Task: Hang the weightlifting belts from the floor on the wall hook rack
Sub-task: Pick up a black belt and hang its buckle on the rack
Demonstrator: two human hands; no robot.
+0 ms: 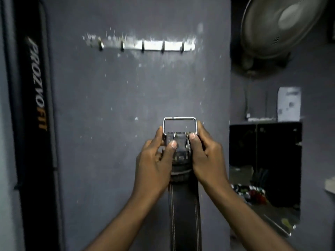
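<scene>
A black leather weightlifting belt (184, 211) with light stitching hangs straight down in front of the grey wall. Its steel rectangular buckle (179, 119) points upward. My left hand (155, 163) grips the belt's top end from the left, thumb on the leather just under the buckle. My right hand (204, 156) holds the same end from the right. The wall hook rack (154, 45), a pale metal strip with several dark hooks, is fixed higher on the wall, well above the buckle. All its hooks are bare.
A black upright pad with lettering (36, 84) stands along the left. A wall fan (282, 26) sits at the upper right. To the right, a dark cabinet (264, 142), a paper notice (289, 104) and cluttered items lower down.
</scene>
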